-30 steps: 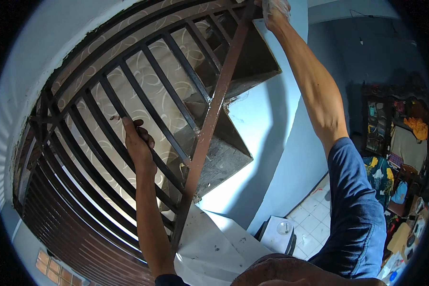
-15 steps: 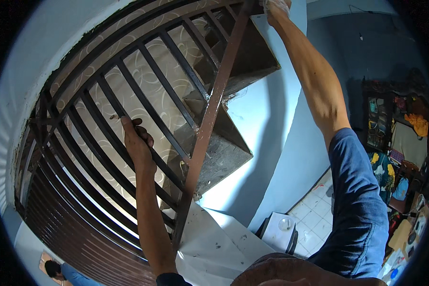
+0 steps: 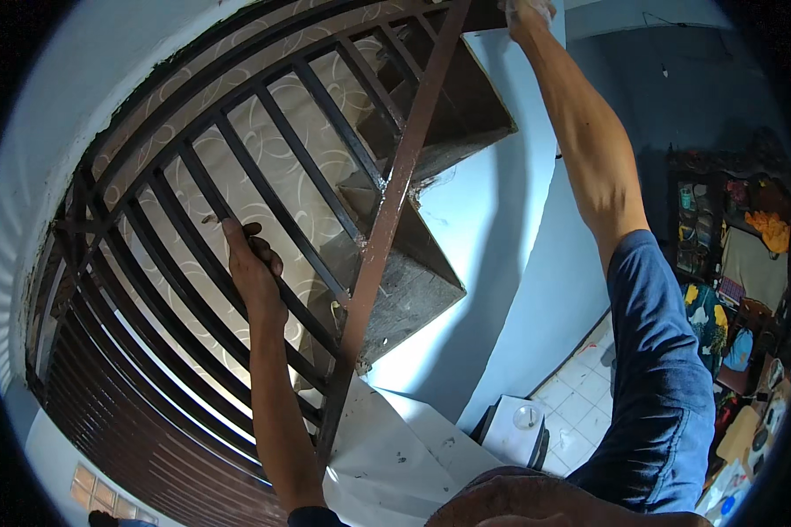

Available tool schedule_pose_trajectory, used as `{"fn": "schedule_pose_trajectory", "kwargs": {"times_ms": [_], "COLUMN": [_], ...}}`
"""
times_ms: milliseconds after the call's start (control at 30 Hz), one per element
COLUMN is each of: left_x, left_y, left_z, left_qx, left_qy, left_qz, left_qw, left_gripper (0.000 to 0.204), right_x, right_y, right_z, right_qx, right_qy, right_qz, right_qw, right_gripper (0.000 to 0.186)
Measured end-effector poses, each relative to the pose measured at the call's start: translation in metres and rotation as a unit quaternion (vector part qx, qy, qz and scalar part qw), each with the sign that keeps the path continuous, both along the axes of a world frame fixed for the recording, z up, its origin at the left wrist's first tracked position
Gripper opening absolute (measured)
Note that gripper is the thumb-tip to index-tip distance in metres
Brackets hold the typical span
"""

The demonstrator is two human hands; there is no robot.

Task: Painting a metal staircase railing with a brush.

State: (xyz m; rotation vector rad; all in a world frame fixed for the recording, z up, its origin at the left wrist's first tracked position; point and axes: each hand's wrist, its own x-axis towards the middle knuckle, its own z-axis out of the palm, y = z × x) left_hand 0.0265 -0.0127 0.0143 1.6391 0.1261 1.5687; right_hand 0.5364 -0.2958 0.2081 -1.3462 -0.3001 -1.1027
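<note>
My left hand [image 3: 257,259] is closed round a dark upright bar of the metal stair railing [image 3: 294,215]. A small, thin, brownish thing [image 3: 209,219] sticks out by its fingertips; its kind is unclear. My right arm reaches up to the top edge, where my right hand [image 3: 529,12], wrapped in thin clear plastic, is partly cut off. Its fingers and anything they hold are hidden. It is near the upper end of the sloping reddish-brown rail [image 3: 385,220], beside the light blue wall. Pale specks show on this rail where some bars join it.
Bare grey stair steps [image 3: 413,290] zigzag behind the railing. Below are a white box-shaped appliance [image 3: 514,429] and a white tiled floor [image 3: 580,395]. A cluttered dark cabinet [image 3: 699,220] stands right. Another person's dark-haired head [image 3: 102,519] shows at the lower left edge.
My right hand has shifted slightly to the right at the top edge. My left hand keeps its hold on the bar. The other person has sunk mostly out of view at lower left.
</note>
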Motion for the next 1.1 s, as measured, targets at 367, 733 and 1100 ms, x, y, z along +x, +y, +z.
{"fn": "schedule_pose_trajectory", "kwargs": {"times_ms": [367,733,1100], "left_x": [0.0,-0.021,-0.017], "left_y": [-0.003,0.005,0.005], "left_z": [-0.001,0.001,0.002], "left_qx": [0.015,-0.002,-0.012], "left_qy": [0.0,-0.008,-0.01], "left_qz": [0.004,0.045,0.035], "left_qw": [1.0,0.999,0.999], "left_gripper": [0.066,0.065,0.064], "right_x": [0.005,-0.101,-0.077], "right_y": [-0.021,0.01,0.022], "right_z": [-0.019,-0.052,-0.042], "right_qx": [-0.038,-0.005,-0.049], "right_qy": [-0.129,-0.193,-0.242], "right_qz": [-0.299,-0.009,0.036], "right_qw": [0.945,0.981,0.968], "right_gripper": [0.031,0.032,0.02]}}
